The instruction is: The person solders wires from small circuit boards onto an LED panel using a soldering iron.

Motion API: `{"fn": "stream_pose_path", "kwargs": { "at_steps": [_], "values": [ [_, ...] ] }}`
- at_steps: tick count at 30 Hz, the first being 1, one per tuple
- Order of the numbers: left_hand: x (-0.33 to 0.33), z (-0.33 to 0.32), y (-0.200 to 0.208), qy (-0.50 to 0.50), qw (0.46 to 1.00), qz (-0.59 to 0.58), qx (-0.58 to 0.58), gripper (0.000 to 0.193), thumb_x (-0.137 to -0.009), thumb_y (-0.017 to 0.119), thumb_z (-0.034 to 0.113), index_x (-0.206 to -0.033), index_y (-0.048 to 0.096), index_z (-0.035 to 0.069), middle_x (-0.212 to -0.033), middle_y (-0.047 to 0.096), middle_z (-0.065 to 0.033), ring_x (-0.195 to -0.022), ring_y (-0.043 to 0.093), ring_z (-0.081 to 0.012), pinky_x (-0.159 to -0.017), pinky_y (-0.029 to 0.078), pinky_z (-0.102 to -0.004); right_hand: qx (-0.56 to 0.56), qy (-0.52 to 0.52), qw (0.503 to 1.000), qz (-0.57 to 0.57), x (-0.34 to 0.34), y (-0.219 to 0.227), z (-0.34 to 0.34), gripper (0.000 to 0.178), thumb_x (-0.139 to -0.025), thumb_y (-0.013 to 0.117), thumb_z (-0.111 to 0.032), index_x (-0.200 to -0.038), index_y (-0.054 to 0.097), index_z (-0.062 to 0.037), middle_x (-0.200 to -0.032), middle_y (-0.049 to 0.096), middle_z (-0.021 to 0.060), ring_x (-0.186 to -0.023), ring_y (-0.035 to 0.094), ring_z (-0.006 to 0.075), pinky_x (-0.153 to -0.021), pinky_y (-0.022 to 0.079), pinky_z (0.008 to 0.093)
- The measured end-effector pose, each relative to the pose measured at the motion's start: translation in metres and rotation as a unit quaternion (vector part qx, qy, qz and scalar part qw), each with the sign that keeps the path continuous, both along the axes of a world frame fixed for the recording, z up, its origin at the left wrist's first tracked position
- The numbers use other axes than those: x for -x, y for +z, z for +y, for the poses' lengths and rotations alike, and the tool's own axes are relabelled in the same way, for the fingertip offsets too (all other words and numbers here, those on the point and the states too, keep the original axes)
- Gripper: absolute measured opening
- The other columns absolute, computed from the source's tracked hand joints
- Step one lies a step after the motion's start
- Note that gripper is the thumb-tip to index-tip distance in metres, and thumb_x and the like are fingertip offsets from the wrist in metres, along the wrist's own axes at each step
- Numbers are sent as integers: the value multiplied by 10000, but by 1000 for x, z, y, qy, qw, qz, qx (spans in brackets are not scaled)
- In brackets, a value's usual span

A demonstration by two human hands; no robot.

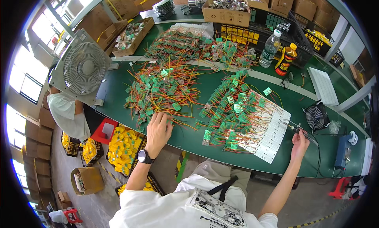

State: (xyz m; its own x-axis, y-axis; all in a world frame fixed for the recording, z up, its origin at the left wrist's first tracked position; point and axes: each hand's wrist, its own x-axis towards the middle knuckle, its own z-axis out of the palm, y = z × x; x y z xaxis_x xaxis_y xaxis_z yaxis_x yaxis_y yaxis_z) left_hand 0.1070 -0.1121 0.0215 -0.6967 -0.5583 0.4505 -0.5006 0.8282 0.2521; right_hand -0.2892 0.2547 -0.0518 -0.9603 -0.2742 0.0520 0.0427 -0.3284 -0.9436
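Note:
My left hand [158,130] rests at the near edge of a heap of small green circuit boards [158,84] with red and yellow wires. Its fingers are bent together, and what they pinch among the wires is hidden. Out to the right, my right hand [300,144] grips a soldering iron [294,127], its thin tip pointing left over a white perforated board [272,135]. Rows of wired circuit boards [233,109] overlap that board's left side, their wires lying across it.
A fan [83,68] stands at the left, with another person's sleeve [67,113] behind it. A water bottle [270,48] and a dark drink bottle [286,59] stand at the back. On the right are a small black fan [316,115] and a blue box [342,151].

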Motion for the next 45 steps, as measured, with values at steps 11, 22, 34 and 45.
{"fn": "stream_pose_path", "kwargs": {
  "at_steps": [11, 22, 34, 45],
  "values": [
    [-23, -21, 5, -105, 991, -61, -51, 217, -776, 714, 72, -977, 640, 43, -969, 518, -101, -894, 536, -278, -800, 458, -387, -4, 6, 1000, 5, -6, 1, -3, 211, -906, 639, -142, -1036, 637, 25, -716, 625, 57, -559, 538, 88, -484, 373, 212],
    [-2, -42, 17, -11, 983, 91, -161, 169, -870, 690, 129, -911, 673, -34, -730, 696, -129, -624, 683, -183, -589, 513, -271, -8, 16, 1000, -2, -3, 0, 1, 188, -907, 636, -136, -1020, 634, 15, -700, 626, 51, -539, 545, 95, -469, 383, 211],
    [22, -34, 32, 6, 879, 230, -418, 219, -945, 623, 206, -979, 654, -8, -835, 720, -69, -713, 658, -93, -583, 468, -194, -6, 25, 1000, 1, -6, 3, 0, 179, -909, 640, -146, -1000, 632, 7, -700, 625, 52, -527, 547, 102, -461, 385, 211],
    [11, -15, 6, -13, 770, 242, -591, 296, -978, 573, 247, -1130, 612, -4, -1050, 697, -107, -901, 663, -124, -760, 524, -244, -14, 27, 1000, -4, -6, 6, 0, 187, -910, 641, -157, -1007, 628, 3, -701, 618, 45, -542, 543, 94, -466, 380, 210]
  ]
}}
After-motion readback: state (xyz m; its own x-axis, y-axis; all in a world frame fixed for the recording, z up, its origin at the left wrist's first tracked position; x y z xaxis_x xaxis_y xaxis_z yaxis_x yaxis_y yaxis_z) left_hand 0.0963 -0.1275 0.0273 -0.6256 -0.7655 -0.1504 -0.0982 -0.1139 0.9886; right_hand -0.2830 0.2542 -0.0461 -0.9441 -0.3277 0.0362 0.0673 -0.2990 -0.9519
